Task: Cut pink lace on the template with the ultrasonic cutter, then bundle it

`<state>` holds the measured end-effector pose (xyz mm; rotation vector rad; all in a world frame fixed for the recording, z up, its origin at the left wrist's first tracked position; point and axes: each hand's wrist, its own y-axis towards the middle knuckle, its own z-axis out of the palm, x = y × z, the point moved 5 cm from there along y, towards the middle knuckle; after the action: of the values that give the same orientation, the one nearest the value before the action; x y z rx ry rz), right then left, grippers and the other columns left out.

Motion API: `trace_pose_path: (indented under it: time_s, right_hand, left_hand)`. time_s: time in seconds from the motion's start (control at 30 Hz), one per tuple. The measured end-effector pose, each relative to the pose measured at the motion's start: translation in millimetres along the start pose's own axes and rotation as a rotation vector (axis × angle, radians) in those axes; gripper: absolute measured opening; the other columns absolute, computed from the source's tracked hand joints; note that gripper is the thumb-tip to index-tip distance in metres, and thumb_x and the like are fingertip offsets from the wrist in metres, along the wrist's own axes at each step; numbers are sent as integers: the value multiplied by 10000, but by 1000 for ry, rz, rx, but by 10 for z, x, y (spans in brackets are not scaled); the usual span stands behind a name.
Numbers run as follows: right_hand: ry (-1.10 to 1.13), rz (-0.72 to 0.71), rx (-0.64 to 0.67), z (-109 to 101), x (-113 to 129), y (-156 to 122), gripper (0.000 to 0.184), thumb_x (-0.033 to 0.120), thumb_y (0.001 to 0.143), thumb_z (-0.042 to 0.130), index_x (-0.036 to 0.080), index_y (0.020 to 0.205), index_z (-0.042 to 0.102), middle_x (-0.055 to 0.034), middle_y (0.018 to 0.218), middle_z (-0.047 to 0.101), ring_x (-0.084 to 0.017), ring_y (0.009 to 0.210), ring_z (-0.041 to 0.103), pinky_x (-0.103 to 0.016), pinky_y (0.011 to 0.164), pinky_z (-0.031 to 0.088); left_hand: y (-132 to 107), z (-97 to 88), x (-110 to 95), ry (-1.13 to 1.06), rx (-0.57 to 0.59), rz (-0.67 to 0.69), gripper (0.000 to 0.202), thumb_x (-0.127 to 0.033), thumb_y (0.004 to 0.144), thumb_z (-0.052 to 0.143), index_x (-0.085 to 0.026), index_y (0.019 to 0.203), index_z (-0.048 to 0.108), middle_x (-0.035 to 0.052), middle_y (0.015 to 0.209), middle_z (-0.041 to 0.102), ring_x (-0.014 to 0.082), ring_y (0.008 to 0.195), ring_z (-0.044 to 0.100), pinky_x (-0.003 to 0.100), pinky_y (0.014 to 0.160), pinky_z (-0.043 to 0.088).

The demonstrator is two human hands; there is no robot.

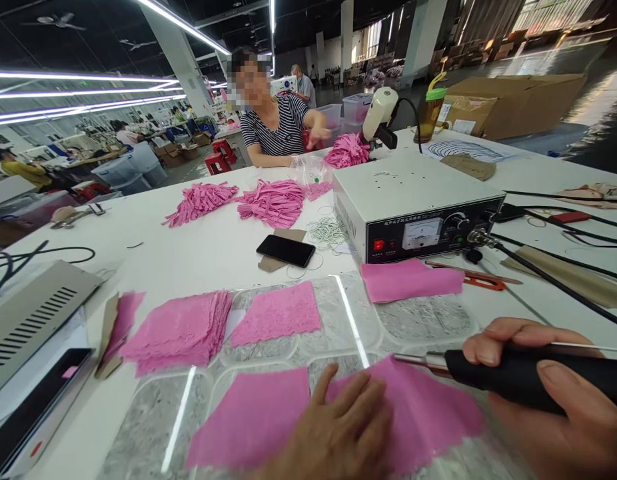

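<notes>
In the lower left, a stack of pink pieces (181, 327) lies on the surface (153, 260). A flat pink piece (251, 417) lies bottom centre. The left hand (341, 423) rests flat, fingers spread, on the pink cloth (428, 417) just right of centre. At lower right, the right hand (583, 427) grips a black-handled tool (518, 379), its tip at the cloth's upper edge.

Lower centre, matt pink cloth (428, 413); lower right, smooth matt handle (528, 378), shiny metal tip (435, 362); centre, glossy phone (287, 251).
</notes>
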<state>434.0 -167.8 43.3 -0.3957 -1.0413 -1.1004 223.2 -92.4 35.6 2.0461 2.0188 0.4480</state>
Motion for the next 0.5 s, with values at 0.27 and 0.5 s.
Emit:
trace_pose_path:
  time_s: [0.27,0.5]
  right_hand:
    - [-12,41,58,196,32,-81,116,173,694,560,204,770,642,-38,758,548,-149,559,509,-339,490,509]
    - [-55,7,104,221,2,-73,96,235,701,592,204,770,650,-40,760,545,-152,548,488,-340,463,479]
  left_hand:
    - [-406,-191,115,74,-69,-124,309,-230,1015,406,-102,1140,657,93,1129,716,204,1185,604,437,1212,75]
    - [-416,-139,111,29,-65,-146,300,-239,1009,432,-107,1140,667,89,1133,712,203,1175,612,440,1212,39]
